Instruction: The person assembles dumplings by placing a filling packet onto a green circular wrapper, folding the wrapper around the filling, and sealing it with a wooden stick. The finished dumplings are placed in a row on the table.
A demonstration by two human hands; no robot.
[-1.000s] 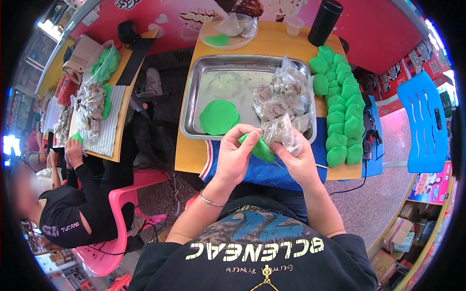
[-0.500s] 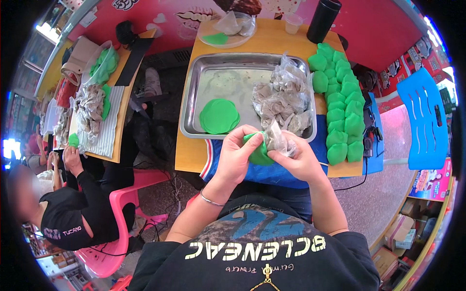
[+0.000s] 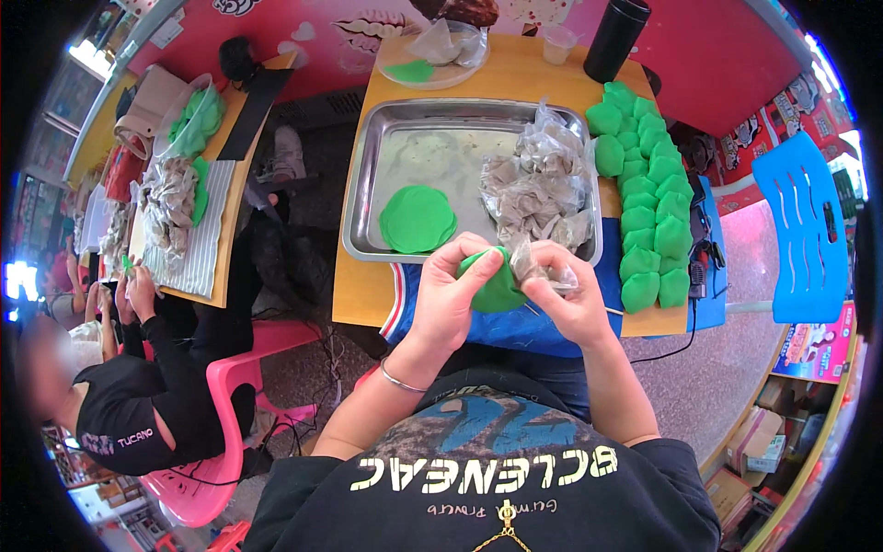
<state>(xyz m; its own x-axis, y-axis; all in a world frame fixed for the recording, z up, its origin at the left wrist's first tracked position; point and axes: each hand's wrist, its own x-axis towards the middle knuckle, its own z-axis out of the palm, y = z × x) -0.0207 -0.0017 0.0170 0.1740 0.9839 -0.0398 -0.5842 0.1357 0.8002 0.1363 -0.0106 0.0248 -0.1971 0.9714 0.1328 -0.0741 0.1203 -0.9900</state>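
In front of my waist, my left hand (image 3: 444, 299) is closed on a soft green piece (image 3: 498, 287), the thumb pressed over its upper part. Pinched in my right hand (image 3: 578, 308) is a small clear plastic bag (image 3: 526, 259) with greyish-brown filling, right beside the green piece. My fingers hide whether the two still touch. Just beyond my hands lies a metal tray (image 3: 377, 152). On its left sits a stack of flat green discs (image 3: 417, 221); on its right is a heap of similar filled bags (image 3: 538, 179).
Rows of rounded green lumps (image 3: 655, 198) line the table's right side. At the back stand a clear bowl (image 3: 432, 81), a plastic cup (image 3: 557, 44) and a black cylinder (image 3: 614, 39). A blue stool (image 3: 800, 225) is at right. Another person works at a left table (image 3: 225, 198).
My right hand has drawn slightly to the right with the bag, away from the green piece. My left hand stays nearly in place. The co-worker's hands shifted a little.
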